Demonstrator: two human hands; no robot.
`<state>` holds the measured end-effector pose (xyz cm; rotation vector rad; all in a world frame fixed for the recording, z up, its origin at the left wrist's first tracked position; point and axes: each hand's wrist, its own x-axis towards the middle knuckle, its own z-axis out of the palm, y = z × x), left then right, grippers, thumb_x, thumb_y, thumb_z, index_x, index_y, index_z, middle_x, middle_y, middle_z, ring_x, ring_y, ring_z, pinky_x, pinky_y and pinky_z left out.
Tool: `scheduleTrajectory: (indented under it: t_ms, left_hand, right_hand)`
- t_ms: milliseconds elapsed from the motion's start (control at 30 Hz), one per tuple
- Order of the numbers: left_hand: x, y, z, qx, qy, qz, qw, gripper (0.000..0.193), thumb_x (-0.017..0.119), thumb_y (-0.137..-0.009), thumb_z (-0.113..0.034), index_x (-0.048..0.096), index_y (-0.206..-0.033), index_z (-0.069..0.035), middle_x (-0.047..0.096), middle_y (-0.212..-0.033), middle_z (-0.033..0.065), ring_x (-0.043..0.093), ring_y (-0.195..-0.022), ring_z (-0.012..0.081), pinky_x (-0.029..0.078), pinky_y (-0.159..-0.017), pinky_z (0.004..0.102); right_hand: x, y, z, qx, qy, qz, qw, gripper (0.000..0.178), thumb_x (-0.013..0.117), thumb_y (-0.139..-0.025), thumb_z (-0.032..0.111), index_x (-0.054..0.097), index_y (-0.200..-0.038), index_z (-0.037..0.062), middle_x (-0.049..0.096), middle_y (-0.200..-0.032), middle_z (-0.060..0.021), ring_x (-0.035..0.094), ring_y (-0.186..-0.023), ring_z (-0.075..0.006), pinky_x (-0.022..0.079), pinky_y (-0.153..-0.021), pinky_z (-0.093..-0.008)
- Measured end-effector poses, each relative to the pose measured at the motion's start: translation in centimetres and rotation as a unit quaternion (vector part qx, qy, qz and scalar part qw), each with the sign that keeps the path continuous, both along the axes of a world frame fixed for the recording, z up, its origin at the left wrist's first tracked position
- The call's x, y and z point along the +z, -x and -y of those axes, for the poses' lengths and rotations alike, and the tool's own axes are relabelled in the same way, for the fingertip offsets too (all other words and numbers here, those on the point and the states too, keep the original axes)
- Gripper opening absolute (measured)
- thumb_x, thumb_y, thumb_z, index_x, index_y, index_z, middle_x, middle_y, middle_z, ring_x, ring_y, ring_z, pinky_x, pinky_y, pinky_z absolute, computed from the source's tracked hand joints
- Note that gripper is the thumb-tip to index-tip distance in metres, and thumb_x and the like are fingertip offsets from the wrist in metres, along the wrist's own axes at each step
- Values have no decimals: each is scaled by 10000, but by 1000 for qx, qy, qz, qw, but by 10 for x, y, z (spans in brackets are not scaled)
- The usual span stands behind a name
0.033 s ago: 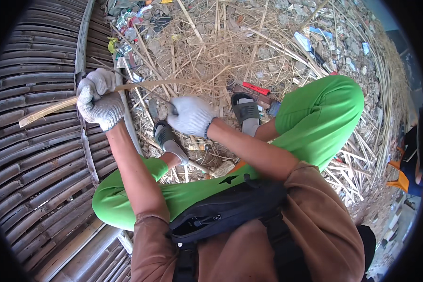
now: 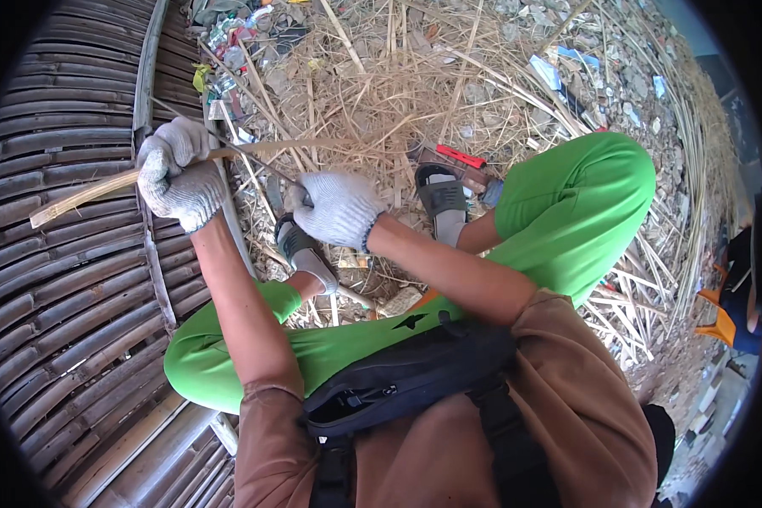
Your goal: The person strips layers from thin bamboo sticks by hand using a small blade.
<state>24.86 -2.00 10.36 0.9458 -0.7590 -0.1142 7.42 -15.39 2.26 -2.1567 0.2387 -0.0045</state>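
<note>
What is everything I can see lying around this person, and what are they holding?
bamboo strip: one, pale tan, held across both hands
bamboo slat panel: one, grey-brown, at left
dry straw and bamboo offcuts: many, tan, on the ground ahead
red-handled tool: one, red, on the straw by the right foot
litter scraps: several, mixed colours, top left
sandals: two, grey, on the feet
trousers: green, on the bent legs
black bag: one, across the chest
left hand: white glove, gripping the strip
right hand: white glove, closed further along the strip; what it grips is hidden
</note>
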Motion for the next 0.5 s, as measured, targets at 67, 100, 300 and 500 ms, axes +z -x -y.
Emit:
scheduleTrajectory:
  t_ms: [67,100,300,500]
  left_hand:
    - [1,15,21,17,22,-15,1000,369,638,-814,-237,354,-602,-132,383,-629,34,371,-603,185,310,-561,331]
    - [4,17,21,18,21,-13,1000,370,642,-810,-236,357,-600,-131,383,-629,34,371,-601,185,309,-552,334]
    - [-4,9,21,30,43,-5,999,372,644,-809,-223,358,-589,-132,377,-608,28,348,-561,181,295,-513,332]
    - [-2,19,16,141,33,-45,988,250,608,-837,-205,473,-658,-93,427,-628,50,386,-556,188,343,-533,357]
  right_hand:
    - [-27,7,6,-18,-38,1,999,330,603,-907,342,744,-985,54,749,-939,-244,734,-862,-432,591,-801,-513]
    - [-64,12,18,-18,-18,-81,996,335,612,-901,341,750,-979,46,749,-942,-251,736,-868,-430,591,-813,-514]
    - [-113,19,38,-5,9,-188,982,379,623,-893,330,772,-1068,29,763,-996,-255,749,-975,-429,604,-874,-500]
    - [-37,-4,-13,-40,-6,-39,998,294,650,-881,353,707,-948,73,742,-894,-227,732,-861,-422,592,-786,-501]
